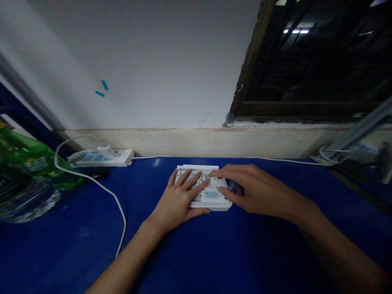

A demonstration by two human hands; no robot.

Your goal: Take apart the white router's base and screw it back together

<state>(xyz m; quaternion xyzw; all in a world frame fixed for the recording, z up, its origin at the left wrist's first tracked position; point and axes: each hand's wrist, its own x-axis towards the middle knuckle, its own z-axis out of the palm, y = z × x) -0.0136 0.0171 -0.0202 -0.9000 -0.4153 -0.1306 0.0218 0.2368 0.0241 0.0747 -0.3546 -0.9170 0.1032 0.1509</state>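
A white, flat plastic device housing [211, 203], dotted with small vent holes, lies on the blue table, and a pale label [211, 194] is on its upper face. Across its left part my left hand [179, 198] lies flat with the fingers spread, the thumb along the near edge. My right hand [254, 190] is at the housing's right side. Its index fingertip and thumb tip are apart over the upper face, and the other fingers are curled. Between thumb and palm shows a small bluish, see-through thing [233, 187], partly hidden, whose kind I cannot make out.
Along the wall stands a white power strip [124, 158] with a plug in it. A white cable [114, 196] loops over the table's left side, near green and clear bottles [39, 163]. At right, a metal post [361, 124] rises beside coiled cable [323, 157].
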